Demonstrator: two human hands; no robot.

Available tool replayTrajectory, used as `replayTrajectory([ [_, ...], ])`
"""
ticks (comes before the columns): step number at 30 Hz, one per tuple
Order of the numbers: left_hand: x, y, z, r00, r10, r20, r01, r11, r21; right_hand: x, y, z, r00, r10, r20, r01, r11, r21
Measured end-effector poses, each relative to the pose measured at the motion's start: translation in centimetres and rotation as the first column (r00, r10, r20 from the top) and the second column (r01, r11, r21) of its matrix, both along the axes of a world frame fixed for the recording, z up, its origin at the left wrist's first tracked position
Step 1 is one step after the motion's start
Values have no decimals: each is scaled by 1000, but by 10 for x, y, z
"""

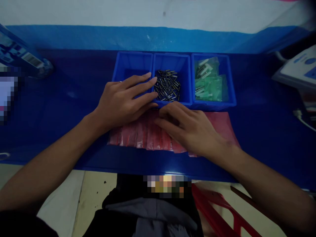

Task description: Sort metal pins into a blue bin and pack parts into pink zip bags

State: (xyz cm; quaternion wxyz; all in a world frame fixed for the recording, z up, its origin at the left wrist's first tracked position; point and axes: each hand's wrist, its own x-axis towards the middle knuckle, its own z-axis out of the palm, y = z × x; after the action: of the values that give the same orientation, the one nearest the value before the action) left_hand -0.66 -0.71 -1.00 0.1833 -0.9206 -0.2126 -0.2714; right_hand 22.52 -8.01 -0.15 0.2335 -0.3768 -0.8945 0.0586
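Note:
My left hand (124,100) lies over the near edge of a blue plastic bin (132,62), its fingertips reaching the wall of the middle blue bin (171,62). That middle bin holds a loose pile of several thin metal pins (168,86) with dark shafts. My right hand (187,130) rests on a row of overlapping red plastic bags (138,136), its fingers slightly curled and holding nothing I can see. A third blue bin (230,82) holds green plastic packets (207,80) with pins inside. The left bin's floor is partly hidden by my left hand.
All of this sits on a dark blue workbench (259,82) backed by a blue-and-white wall. A white device (298,69) with a cable stands at the right, and a blue labelled box (17,51) at the left. Dark clothing and a red stool lie below the bench's near edge.

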Motion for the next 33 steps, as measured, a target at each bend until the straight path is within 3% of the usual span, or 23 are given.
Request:
replayTrajectory([
  [3, 0, 1, 0, 1000, -17, 10, 16, 999, 38, 4, -3, 7, 964, -25, -264, -17, 988, -156],
  [6, 1, 1, -1, 1000, -14, 13, 13, 999, 40, 7, -4, 11, 817, -243, -523, 97, 952, -291],
  [8, 0, 1, -1, 1000, -9, 6, 8, 999, 40, 8, -3, 12, 767, -299, -569, 147, 944, -297],
  [11, -1, 0, 0, 1000, 11, 1, -11, 999, -48, 10, -1, 12, 839, -237, -490, 136, 963, -233],
  [14, -3, -2, 1, 999, 34, -22, -37, 990, -136, 12, -1, 10, 928, -116, -353, 107, 993, -46],
  [17, -3, -2, 2, 999, 25, -32, -27, 996, -91, 15, -2, 4, 991, 31, -131, -6, 983, 184],
  [19, -3, 0, 2, 1000, 13, -16, -14, 997, -81, 16, -2, 0, 999, 24, 42, -33, 970, 241],
  [22, -1, 5, 1, 999, 37, 7, -36, 992, -122, 17, 1, -1, 966, -66, 249, 5, 971, 240],
  [24, 0, 7, 1, 999, 39, -1, -39, 989, -142, 14, 4, 2, 950, -93, 298, 28, 976, 215],
  [29, 1, 9, 1, 999, 39, -14, -40, 985, -170, -9, 13, 16, 902, -51, 428, 39, 999, 38],
  [33, 0, 11, -2, 999, -9, 37, 14, 988, -154, -32, 19, 20, 865, -56, 499, 73, 997, -14],
])
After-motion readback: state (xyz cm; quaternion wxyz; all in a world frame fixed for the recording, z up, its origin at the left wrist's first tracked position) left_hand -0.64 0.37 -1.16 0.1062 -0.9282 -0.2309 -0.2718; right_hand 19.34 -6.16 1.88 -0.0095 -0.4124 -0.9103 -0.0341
